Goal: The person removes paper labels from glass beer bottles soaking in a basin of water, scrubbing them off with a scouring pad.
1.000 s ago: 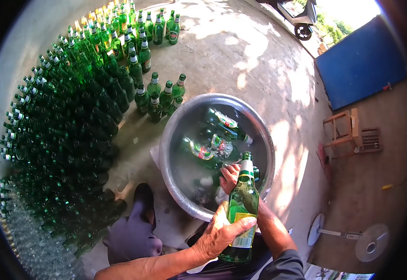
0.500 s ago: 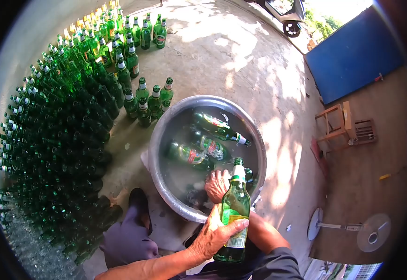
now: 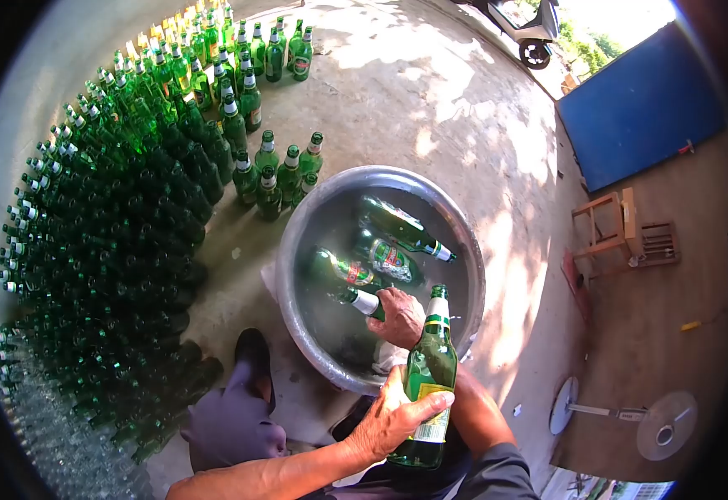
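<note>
A green glass bottle (image 3: 432,367) with a yellow label stands nearly upright in my left hand (image 3: 393,421), whose fingers and thumb wrap round its body. Behind its neck, my right hand (image 3: 399,317) is over the water in a round metal basin (image 3: 293,333), with its fingers round a second green bottle (image 3: 364,302) whose white-wrapped neck points left. Something pale, perhaps a cloth, lies below that hand. Several other green bottles (image 3: 391,258) lie in the cloudy water, partly under the surface.
Many green bottles (image 3: 147,225) stand packed along the left wall, and a small group (image 3: 289,171) stands by the basin. At the right are a blue board (image 3: 639,108), a wooden chair (image 3: 610,229) and a fan (image 3: 664,427). A scooter (image 3: 531,33) is at the top.
My right hand has risen in the basin and now has a bottle neck showing beside its fingers. My left hand still holds its bottle. The whole view has shifted slightly.
</note>
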The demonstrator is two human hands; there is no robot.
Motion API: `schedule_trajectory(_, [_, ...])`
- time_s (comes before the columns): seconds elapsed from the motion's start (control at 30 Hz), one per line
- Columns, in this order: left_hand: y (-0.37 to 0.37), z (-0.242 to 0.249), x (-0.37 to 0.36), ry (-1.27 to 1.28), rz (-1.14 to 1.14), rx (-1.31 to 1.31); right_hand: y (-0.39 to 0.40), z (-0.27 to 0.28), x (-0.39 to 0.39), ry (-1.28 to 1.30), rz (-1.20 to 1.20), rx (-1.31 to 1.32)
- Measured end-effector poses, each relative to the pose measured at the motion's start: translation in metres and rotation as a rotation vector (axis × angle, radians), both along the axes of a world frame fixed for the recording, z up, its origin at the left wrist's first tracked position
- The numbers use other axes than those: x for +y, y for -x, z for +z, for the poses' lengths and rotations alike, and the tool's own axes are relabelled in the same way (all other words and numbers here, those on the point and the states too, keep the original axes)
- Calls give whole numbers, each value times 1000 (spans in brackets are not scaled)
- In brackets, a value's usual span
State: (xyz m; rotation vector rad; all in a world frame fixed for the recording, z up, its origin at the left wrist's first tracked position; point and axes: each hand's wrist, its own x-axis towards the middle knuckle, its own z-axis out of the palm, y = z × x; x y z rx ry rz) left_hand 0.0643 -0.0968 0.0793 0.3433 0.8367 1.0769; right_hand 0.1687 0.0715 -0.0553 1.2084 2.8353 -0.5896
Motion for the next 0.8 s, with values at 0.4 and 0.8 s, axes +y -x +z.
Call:
schedule_trajectory(0.4, [8,12,1,0,-63,-8,-42,48,36,393,-608,490])
schedule_trajectory(0.8, [9,12,1,8,-50,0,-59,41,26,402,-1285,649])
